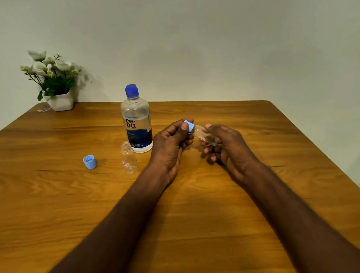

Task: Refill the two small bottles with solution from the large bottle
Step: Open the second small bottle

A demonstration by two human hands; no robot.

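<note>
Starting at the left of the table (48, 220), a loose cap (90, 162) lay mouth-up, with an open small bottle (128, 158) standing just right of it, clear, seemingly empty and likely light enough to tip at a nudge. Behind it stood the big bottle (136, 119), still capped, its level hard to read; I judged it the heavy one, best taken round the waist. My left hand (171, 144) pinched the blue cap (189, 126) of the second small bottle (203, 134), which my right hand (225, 146) gripped by its body, tilted above the table (thin smooth plastic, so probably slippery and easily squeezed).
</note>
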